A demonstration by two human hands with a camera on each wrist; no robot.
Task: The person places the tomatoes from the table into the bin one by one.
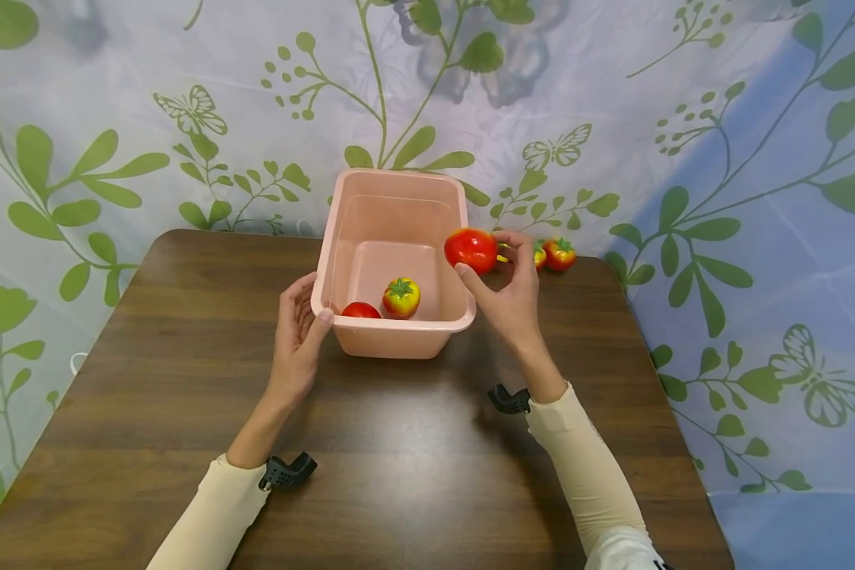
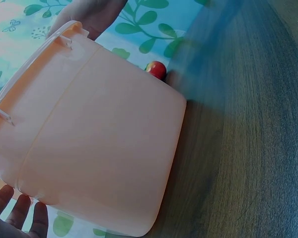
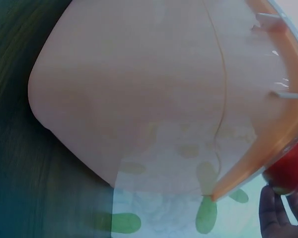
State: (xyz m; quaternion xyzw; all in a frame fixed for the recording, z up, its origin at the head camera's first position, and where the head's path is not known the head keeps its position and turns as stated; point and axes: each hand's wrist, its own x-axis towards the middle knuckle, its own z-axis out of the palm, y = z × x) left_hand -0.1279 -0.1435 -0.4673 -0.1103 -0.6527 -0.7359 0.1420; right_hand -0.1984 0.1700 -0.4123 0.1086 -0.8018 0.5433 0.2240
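Note:
My left hand (image 1: 294, 340) grips the near left corner of a pink plastic bin (image 1: 392, 342), thumb over the rim and fingers against the outer wall. My right hand (image 1: 511, 305) holds a glossy red fruit (image 1: 470, 250) between thumb and fingers, at the bin's right rim. In the right wrist view the red fruit (image 3: 290, 171) shows beside the rim, above the fingertips. Inside the bin lie a yellow-and-red tomato-like fruit (image 1: 401, 298) with a green leafy top and a red one (image 1: 361, 309), partly hidden by the front wall.
Beyond my right hand, red-yellow fruits with green tops (image 1: 560, 254) stand near the table's back edge, some partly hidden by the hand. The brown wooden table (image 1: 399, 475) backs onto a leaf-patterned cloth (image 1: 242, 119), which also hangs along the sides.

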